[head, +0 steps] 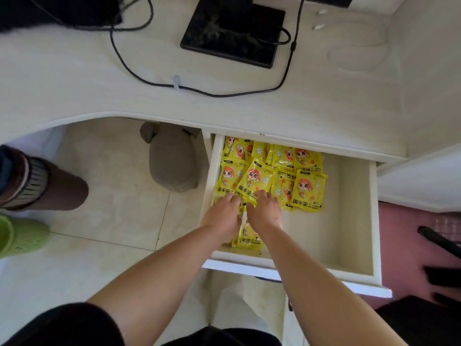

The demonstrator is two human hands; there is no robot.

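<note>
We've got both hands down in the open drawer (354, 221) under the counter (74, 71). The left grip (222, 217) and right grip (265, 212) sit side by side near the drawer's front-left corner. Their fingers are curled down and clamped on one yellow hand-warmer packet (248, 239) that stands on edge between them. Our guess: we squeeze it from both sides so the slippery wrapper doesn't flop over while we line it up. The other packets (306, 188) lie flat and overlapping, from the back-left corner toward the middle of the drawer, mostly printed side up. Looks like we're filling rows from the back edge forward. Up on the counter, a black monitor base (232, 33) and its cable (199, 92) sit well apart from all this.
</note>
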